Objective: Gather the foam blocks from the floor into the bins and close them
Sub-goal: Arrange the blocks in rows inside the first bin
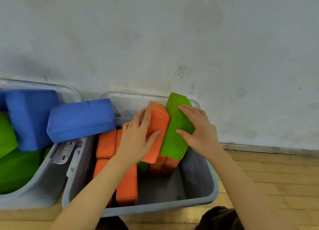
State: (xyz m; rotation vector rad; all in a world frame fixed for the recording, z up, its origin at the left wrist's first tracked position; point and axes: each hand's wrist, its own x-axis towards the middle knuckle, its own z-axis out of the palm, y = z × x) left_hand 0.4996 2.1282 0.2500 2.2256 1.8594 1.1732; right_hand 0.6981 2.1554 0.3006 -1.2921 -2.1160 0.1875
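The person kneels over the right-hand bin point(198, 200), mid-way through packing it. The left hand point(138, 136) is clasped around an orange block point(158, 126), the right hand point(198, 128) around a green block point(176, 126); both blocks stand tilted, side by side, their lower ends already below the rim. Next, I reckon, they get pushed down into the open grey floor of the bin, right of the orange blocks point(126, 185) already standing there. A blue block point(81, 119) straddles both bins' rims, which will block the lids.
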